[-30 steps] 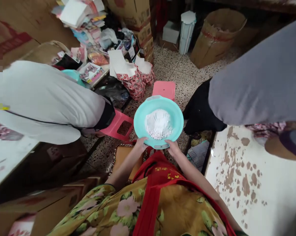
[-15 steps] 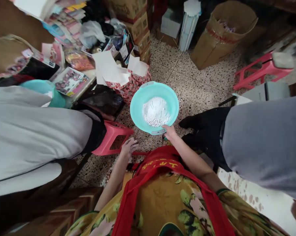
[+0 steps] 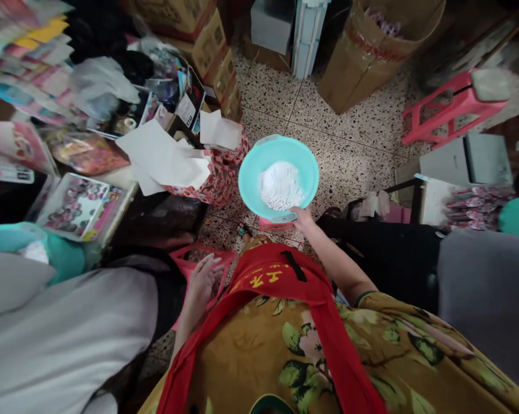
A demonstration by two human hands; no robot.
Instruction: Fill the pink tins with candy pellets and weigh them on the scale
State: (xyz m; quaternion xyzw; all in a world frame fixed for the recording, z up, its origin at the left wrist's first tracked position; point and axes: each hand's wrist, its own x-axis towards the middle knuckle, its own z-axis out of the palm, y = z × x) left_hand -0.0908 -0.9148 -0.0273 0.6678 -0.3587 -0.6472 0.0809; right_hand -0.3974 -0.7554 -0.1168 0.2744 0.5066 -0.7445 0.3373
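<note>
Speckled terrazzo floor [image 3: 349, 155] across the middle of the frame, hemmed by cartons and blurred clutter at upper left. Contents there hard to make out; grey-clad co-worker cut off at lower left. Turquoise basin [image 3: 250, 172], centre frame, round, heaped with white granules [image 3: 280, 187]. Right hand [image 3: 301, 218] gripping its near rim. Left hand [image 3: 202, 279] open, fingers spread, empty, over pink stool [image 3: 225, 259].

A speckled terrazzo floor [image 3: 349, 149] runs through the room. Cardboard boxes [image 3: 366, 52] stand at the far side, a pink plastic stool [image 3: 449, 106] to the right, cluttered packets [image 3: 73, 207] left.
</note>
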